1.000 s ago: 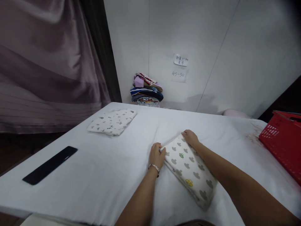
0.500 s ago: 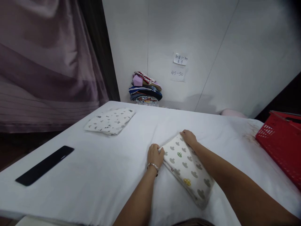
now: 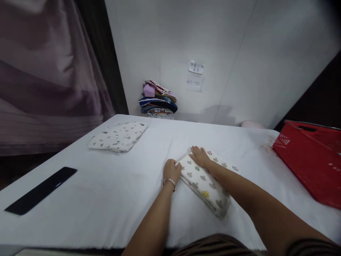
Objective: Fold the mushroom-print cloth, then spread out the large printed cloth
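Observation:
A folded white cloth with grey and coloured clover prints (image 3: 206, 183) lies on the white table (image 3: 106, 192) just in front of me. My left hand (image 3: 171, 171), with a bracelet at the wrist, curls its fingers around the cloth's left corner. My right hand (image 3: 199, 156) lies flat on the cloth's far end, fingers stretched out and pressing down. A second folded cloth with small dark prints (image 3: 118, 136) rests further off to the left, apart from both hands.
A long black flat object (image 3: 39, 191) lies near the table's left edge. A red plastic basket (image 3: 311, 156) stands at the right. A stack of folded coloured clothes (image 3: 157, 99) sits against the white wall, below paper notes (image 3: 195, 67). A mauve curtain (image 3: 48, 71) hangs left.
My right hand has slid to lie flat on top of the cloth's far end. The cloth looks more compact, and the view has shifted a little rightward.

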A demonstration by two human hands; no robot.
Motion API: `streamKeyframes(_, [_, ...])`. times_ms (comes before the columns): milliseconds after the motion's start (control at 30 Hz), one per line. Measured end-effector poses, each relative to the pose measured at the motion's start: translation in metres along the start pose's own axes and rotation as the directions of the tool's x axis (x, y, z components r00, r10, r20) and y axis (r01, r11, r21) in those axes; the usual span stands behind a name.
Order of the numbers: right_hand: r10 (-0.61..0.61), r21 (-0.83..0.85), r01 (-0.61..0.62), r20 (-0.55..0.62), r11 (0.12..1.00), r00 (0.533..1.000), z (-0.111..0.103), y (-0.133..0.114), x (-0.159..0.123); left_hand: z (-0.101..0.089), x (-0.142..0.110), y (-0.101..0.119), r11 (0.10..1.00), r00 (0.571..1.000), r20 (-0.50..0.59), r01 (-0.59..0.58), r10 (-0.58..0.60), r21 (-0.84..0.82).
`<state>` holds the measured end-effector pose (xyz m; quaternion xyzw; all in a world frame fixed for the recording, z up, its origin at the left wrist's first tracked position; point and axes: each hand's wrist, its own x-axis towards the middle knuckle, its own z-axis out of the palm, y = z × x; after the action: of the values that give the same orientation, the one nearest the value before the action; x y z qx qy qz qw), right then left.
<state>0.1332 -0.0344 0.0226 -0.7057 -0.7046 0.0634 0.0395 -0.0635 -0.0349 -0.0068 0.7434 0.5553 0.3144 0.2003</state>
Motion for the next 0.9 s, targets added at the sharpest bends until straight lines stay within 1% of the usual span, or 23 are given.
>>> streamKeyframes(100, [0.023,0.032,-0.024,0.022,0.999,0.999,-0.008,-0.002,-0.007,-0.003,0.001,0.001,1.0,1.0,0.013,0.003,-0.003,-0.004])
streamKeyframes(167, [0.021,0.045,-0.022,0.002,0.999,1.0,-0.014,-0.005,-0.021,-0.004,0.002,0.0,0.999,1.0,0.021,-0.002,0.003,-0.035])
streamKeyframes(233, [-0.02,0.066,0.02,-0.006,0.998,1.0,-0.017,-0.011,-0.043,-0.004,0.001,-0.001,0.998,1.0,0.026,-0.012,0.014,-0.063])
streamKeyframes(333, [-0.12,0.108,0.114,0.053,0.988,0.991,-0.013,-0.024,-0.074,-0.005,0.001,-0.001,0.998,0.999,0.027,-0.016,0.018,-0.06])
streamKeyframes(433, [-0.128,0.143,0.114,0.095,0.983,0.987,-0.01,-0.038,-0.095,-0.005,0.001,-0.001,0.999,1.0,0.028,0.001,0.001,-0.045])
streamKeyframes(500, [-0.151,0.152,0.137,0.087,0.979,0.985,-0.009,-0.047,-0.105,-0.005,0.0,0.0,0.998,1.0,0.028,0.012,-0.01,-0.056])
streamKeyframes(600, [-0.231,0.12,0.219,0.094,0.968,0.969,-0.007,-0.059,-0.122,-0.005,0.0,0.001,0.996,1.0,0.021,0.017,-0.015,-0.09])
streamKeyframes(700, [-0.216,0.085,0.208,0.1,0.975,0.971,-0.002,-0.067,-0.141,-0.005,-0.002,0.002,0.987,0.999,0.025,0.047,-0.043,-0.153])
streamKeyframes(767, [-0.215,0.067,0.21,0.075,0.975,0.974,0.003,-0.069,-0.154,-0.007,-0.002,0.004,0.98,0.997,0.03,0.074,-0.069,-0.187])
streamKeyframes(900, [-0.276,0.006,0.276,0.027,0.961,0.961,0.013,-0.067,-0.172,-0.013,-0.006,0.006,0.968,0.993,0.004,0.114,-0.116,-0.223])
